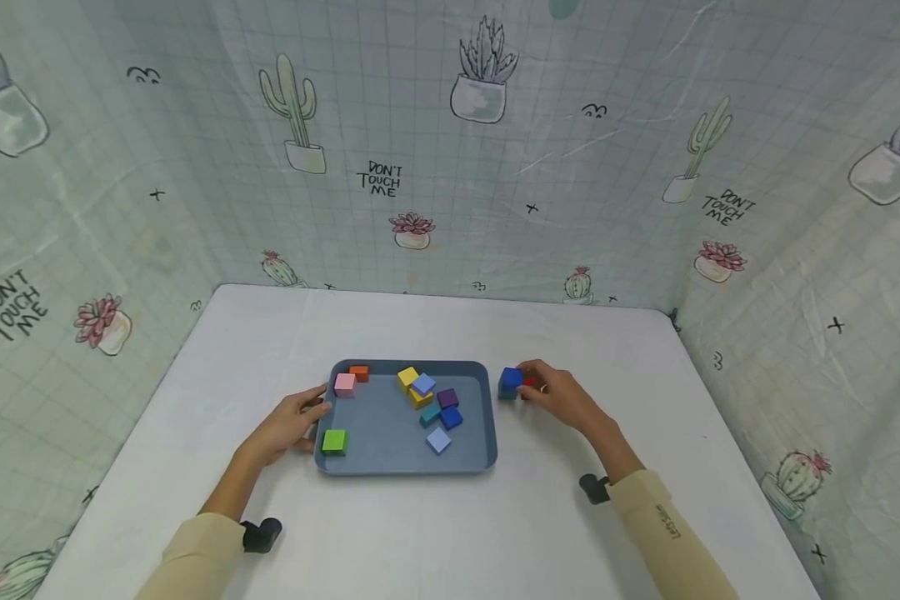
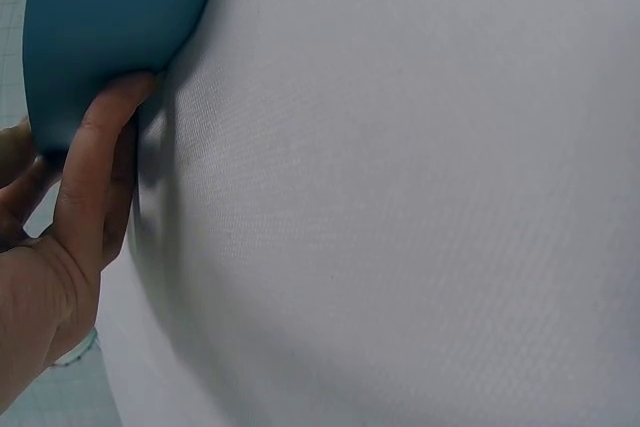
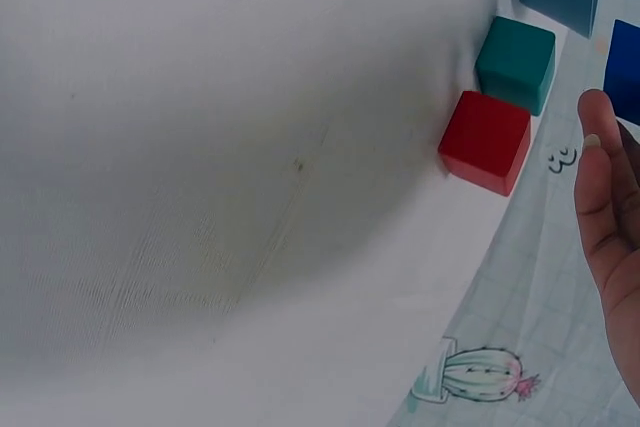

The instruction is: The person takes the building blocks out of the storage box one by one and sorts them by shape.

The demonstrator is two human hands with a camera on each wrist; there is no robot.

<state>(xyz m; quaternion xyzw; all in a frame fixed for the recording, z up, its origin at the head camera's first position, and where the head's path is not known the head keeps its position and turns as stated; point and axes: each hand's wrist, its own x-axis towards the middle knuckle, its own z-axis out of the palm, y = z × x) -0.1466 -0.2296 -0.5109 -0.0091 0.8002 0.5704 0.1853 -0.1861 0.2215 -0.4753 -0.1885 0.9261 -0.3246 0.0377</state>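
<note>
At the left end of a blue-grey tray (image 1: pixel 390 462), my left hand (image 1: pixel 288 425) grips the rim. Its fingers (image 2: pixel 88 162) curl against the tray's outer wall (image 2: pixel 120 17) in the left wrist view. My right hand (image 1: pixel 562 396) pinches a blue cube (image 1: pixel 511 379) just right of the tray. In the right wrist view this blue cube (image 3: pixel 625 72) is raised, partly cut off by the frame edge. Below it, a teal cube (image 3: pixel 515 62) and a red cube (image 3: pixel 487 142) sit side by side on the table.
Inside the tray are a green cube (image 1: pixel 334 442), a pink cube (image 1: pixel 345 384), an orange block (image 1: pixel 359 372), and several yellow, purple, teal and blue blocks grouped toward the right. The white table (image 1: pixel 420 533) is backed by a cactus-print cloth (image 1: pixel 330 225).
</note>
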